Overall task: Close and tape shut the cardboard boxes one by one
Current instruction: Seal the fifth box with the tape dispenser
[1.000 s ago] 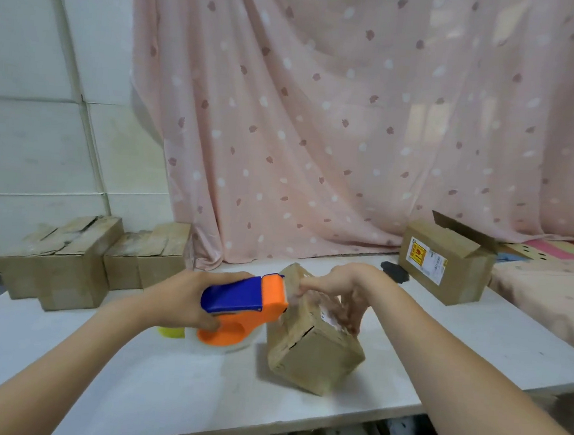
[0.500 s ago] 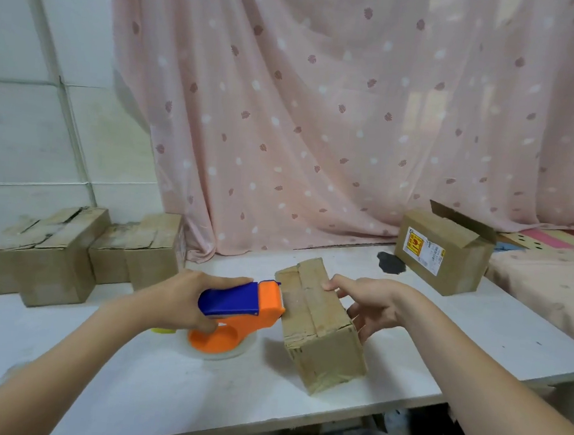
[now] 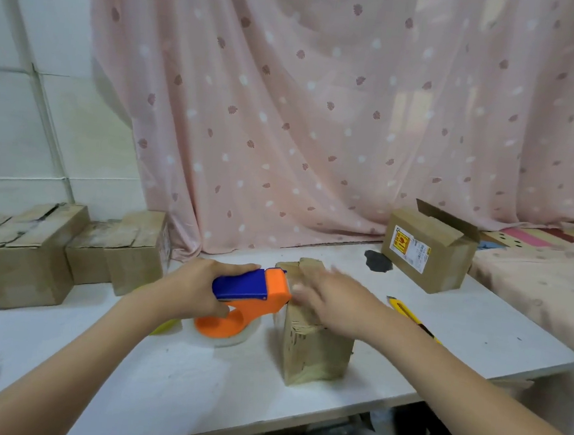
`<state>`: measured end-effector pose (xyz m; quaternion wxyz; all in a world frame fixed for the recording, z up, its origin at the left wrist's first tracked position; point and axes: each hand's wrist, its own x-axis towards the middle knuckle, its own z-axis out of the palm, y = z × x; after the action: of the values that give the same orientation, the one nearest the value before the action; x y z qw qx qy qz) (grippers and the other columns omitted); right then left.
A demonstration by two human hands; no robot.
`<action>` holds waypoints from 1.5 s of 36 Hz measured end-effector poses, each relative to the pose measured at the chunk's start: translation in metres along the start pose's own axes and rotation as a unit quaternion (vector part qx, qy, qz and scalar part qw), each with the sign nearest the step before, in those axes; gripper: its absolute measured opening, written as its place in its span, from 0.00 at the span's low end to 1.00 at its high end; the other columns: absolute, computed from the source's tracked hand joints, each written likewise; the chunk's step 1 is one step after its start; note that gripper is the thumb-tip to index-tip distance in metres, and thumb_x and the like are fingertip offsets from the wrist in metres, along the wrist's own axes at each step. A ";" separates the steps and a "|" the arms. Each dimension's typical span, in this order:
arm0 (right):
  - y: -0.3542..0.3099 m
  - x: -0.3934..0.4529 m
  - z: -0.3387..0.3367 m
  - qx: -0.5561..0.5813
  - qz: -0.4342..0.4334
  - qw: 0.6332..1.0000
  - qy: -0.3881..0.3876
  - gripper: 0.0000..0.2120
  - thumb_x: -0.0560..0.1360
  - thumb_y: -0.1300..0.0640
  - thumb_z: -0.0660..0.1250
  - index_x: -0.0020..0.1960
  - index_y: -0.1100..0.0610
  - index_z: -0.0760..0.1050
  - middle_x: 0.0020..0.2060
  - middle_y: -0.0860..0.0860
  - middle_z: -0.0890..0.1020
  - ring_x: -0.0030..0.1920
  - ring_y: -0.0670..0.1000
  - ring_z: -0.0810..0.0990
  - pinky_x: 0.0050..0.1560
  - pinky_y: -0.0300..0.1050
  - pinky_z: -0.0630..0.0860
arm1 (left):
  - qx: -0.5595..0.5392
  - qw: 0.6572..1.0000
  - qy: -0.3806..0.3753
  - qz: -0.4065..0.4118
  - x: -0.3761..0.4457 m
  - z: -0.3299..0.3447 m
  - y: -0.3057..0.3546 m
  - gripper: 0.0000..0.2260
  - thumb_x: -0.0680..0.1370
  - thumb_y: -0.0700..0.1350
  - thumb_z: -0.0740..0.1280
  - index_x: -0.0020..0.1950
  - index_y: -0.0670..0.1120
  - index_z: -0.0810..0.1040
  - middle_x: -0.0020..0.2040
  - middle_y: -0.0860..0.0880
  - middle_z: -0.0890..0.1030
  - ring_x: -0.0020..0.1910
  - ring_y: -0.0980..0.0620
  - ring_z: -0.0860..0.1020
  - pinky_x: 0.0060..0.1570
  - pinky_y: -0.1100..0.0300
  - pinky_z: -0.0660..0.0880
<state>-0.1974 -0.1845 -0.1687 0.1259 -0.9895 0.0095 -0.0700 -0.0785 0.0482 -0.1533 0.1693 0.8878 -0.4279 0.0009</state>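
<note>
A person stood at a white counter [image 3: 475, 338], taping a small box [image 3: 312, 353] near its front edge. The left hand [image 3: 197, 289] gripped a tape gun [image 3: 252, 297], its nose against the box's left top edge. The right hand [image 3: 333, 303], blurred, fingers spread and holding nothing, lay over the box top. The step looked like starting a strip; next, the gun likely needed drawing across the seam while the flaps were pressed flat. Another box [image 3: 429, 250], flap up, waited at the far right edge.

open box [image 3: 426, 259] | yellow-and-white printed label on side | text too small to read
</note>
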 end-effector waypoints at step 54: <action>-0.018 -0.013 0.021 -0.119 0.011 0.992 -0.035 0.35 0.79 0.31 0.49 0.81 0.46 0.49 0.80 0.52 0.56 0.80 0.53 0.54 0.73 0.48 0.60 | 0.284 0.956 -0.069 0.001 -0.037 -0.018 -0.030 0.40 0.77 0.41 0.54 0.62 0.82 0.35 0.46 0.50 0.70 0.43 0.49 0.72 0.38 0.59 0.68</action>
<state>-0.2069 -0.1612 -0.1861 0.0081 -0.9992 0.0241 -0.0324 -0.0764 0.0991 -0.1511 -0.1196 0.8970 -0.4212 0.0611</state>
